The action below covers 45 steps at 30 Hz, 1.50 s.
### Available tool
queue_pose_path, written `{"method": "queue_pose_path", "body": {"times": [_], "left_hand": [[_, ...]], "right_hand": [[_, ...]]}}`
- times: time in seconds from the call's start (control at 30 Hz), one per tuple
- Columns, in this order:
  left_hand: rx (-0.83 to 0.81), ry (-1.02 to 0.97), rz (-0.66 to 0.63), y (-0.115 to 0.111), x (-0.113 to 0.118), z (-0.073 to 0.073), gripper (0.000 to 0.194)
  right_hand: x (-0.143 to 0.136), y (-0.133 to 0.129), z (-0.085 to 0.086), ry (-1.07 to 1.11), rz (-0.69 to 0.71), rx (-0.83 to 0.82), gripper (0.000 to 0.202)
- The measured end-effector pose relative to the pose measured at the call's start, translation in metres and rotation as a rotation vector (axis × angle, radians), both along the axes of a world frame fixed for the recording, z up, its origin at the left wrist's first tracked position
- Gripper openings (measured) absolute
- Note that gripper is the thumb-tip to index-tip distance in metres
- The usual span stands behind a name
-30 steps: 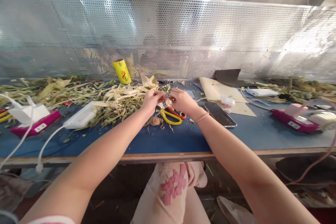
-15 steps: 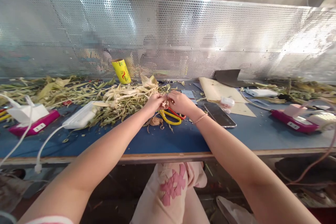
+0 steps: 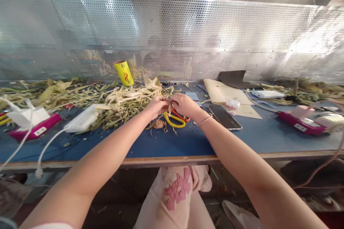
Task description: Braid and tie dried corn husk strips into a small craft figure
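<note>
My left hand and my right hand meet above the table, fingertips pinched together. Between them is a small pale piece of dried husk, mostly covered by the fingers. Just below the hands lie scissors with yellow and red handles; their blades are hidden. A small ball of brown twine rests left of the scissors. Beside my left hand spreads a heap of dried husks. A dark-screened phone lies to the right of my right hand.
A yellow cardboard tube stands tilted near the perforated metal screen. White power bank and magenta power strip with cables sit left. Another magenta strip, tan paper and a white earbud case are right.
The fingers of both hands have shifted slightly around the husk piece, whose lower end now points downward. The scissors, twine and phone stay where they were.
</note>
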State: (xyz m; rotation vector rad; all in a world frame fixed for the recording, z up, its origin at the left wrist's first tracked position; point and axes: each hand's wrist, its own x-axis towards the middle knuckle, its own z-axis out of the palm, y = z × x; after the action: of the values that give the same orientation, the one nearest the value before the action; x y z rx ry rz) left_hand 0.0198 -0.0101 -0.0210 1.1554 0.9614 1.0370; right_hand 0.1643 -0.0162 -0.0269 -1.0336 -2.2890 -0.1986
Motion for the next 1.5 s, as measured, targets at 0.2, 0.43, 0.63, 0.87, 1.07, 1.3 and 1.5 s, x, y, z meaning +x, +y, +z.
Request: {"method": "queue_pose_path", "body": {"times": [0.2,0.43,0.63,0.87,1.07,1.3,1.5], "left_hand": [[0.016,0.007,-0.037,-0.001,0.000,0.003,0.017],[0.031,0.052,0.014,-0.002,-0.002,0.008,0.020],[0.056,0.037,0.011,-0.003,-0.003,0.007,0.021],[0.112,-0.018,0.000,0.000,-0.003,0.001,0.020],[0.166,-0.043,0.012,-0.001,-0.002,0.001,0.016],[0.212,-0.091,0.042,-0.001,0.003,-0.005,0.011],[0.216,-0.059,0.035,0.006,0.002,-0.011,0.012]], "right_hand": [[0.000,-0.005,0.006,0.030,0.008,-0.002,0.016],[0.003,-0.006,0.010,0.066,0.007,-0.026,0.015],[0.004,-0.005,0.007,0.092,0.001,-0.035,0.013],[0.002,-0.004,0.005,0.106,-0.008,-0.070,0.012],[-0.002,0.005,-0.002,0.253,-0.033,-0.072,0.019],[-0.004,0.005,-0.003,0.313,-0.057,-0.074,0.018],[-0.003,0.003,-0.004,0.270,-0.060,-0.037,0.015]]}}
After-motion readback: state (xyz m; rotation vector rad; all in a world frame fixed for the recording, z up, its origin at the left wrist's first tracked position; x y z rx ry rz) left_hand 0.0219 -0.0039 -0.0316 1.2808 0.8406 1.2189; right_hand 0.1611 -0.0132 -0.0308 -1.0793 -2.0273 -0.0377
